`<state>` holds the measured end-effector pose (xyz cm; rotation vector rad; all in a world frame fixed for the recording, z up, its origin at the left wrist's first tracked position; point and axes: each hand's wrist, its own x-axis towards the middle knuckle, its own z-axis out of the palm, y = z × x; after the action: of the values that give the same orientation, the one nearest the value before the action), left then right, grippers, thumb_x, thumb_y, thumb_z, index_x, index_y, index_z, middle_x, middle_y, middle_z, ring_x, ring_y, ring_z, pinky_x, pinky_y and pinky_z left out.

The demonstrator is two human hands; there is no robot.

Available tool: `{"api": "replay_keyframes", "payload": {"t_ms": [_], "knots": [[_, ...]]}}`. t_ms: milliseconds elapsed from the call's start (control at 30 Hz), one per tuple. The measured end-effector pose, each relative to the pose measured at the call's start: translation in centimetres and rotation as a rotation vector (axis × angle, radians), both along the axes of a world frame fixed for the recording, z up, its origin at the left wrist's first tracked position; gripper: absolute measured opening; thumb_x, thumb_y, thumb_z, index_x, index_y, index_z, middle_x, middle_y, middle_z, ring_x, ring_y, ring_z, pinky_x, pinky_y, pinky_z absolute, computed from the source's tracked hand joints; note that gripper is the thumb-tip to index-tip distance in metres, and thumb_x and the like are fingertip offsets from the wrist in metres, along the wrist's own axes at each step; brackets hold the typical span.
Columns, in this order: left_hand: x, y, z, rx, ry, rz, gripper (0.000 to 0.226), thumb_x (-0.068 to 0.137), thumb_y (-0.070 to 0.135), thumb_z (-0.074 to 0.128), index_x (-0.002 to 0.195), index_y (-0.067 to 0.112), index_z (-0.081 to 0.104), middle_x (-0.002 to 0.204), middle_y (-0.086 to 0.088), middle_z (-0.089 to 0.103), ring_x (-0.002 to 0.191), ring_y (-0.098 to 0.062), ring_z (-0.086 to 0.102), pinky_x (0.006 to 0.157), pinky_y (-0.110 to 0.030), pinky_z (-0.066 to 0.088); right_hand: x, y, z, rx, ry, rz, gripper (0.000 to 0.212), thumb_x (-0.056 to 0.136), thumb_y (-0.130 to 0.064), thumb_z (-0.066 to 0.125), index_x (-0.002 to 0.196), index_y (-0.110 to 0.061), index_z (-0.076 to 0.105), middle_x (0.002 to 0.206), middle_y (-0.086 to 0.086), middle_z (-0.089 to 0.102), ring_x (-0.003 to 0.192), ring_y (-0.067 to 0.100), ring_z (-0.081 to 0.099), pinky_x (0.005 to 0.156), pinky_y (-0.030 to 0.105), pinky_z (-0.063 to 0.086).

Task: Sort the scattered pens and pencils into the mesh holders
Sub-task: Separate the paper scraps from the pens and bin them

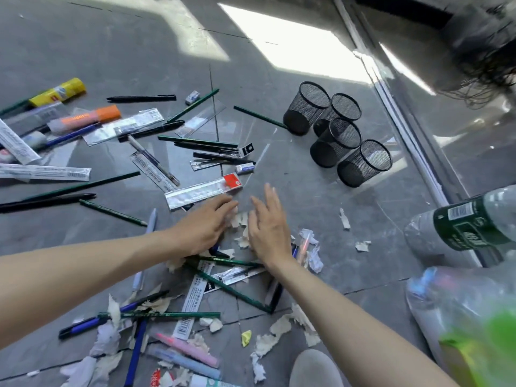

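Observation:
Several black mesh holders [306,107] stand bunched at the upper right of a grey tiled floor, and nothing shows inside them. Pens, green pencils [230,287], markers and packaged refills lie scattered across the left and middle. My left hand [202,227] rests palm down on torn paper scraps [240,219], fingers spread. My right hand [269,227] hovers just beside it, fingers apart, nothing held. A clear-wrapped ruler with a red label [203,191] lies just beyond my fingertips. A blue pen [83,326] and pink and blue highlighters [187,349] lie near the bottom.
Torn paper bits litter the floor near me. A plastic water bottle with a green label [474,227] and a crinkled plastic bag [460,311] sit at the right. A glass partition rail [405,107] runs along the right. A grey shoe tip [315,370] shows below.

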<state>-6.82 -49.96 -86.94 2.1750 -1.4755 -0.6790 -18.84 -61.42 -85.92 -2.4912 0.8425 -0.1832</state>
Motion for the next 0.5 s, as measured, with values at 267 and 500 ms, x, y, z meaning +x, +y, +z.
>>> {"api": "replay_keyframes", "payload": {"t_ms": [267, 500], "knots": [[-1.9, -3.7, -1.2, 0.090, 0.003, -0.172, 0.071, 0.097, 0.039, 0.042, 0.150, 0.022, -0.002, 0.158, 0.002, -0.007, 0.145, -0.011, -0.005, 0.116, -0.027, 0.001, -8.5, -12.2, -0.8, 0.193, 0.258, -0.923, 0.060, 0.100, -0.049, 0.021, 0.152, -0.026, 0.002, 0.156, 0.017, -0.019, 0.145, 0.033, -0.012, 0.115, 0.047, -0.003], [-3.2, -6.2, -1.5, 0.081, 0.022, -0.195, 0.067, 0.099, 0.036, 0.038, 0.151, 0.017, 0.000, 0.158, -0.002, -0.006, 0.145, -0.013, -0.007, 0.114, -0.027, -0.005, -3.5, -7.9, -1.4, 0.297, 0.200, -0.236, 0.055, 0.103, -0.039, 0.014, 0.152, -0.019, 0.002, 0.159, 0.003, -0.010, 0.146, 0.013, -0.013, 0.116, 0.033, -0.011]]}}
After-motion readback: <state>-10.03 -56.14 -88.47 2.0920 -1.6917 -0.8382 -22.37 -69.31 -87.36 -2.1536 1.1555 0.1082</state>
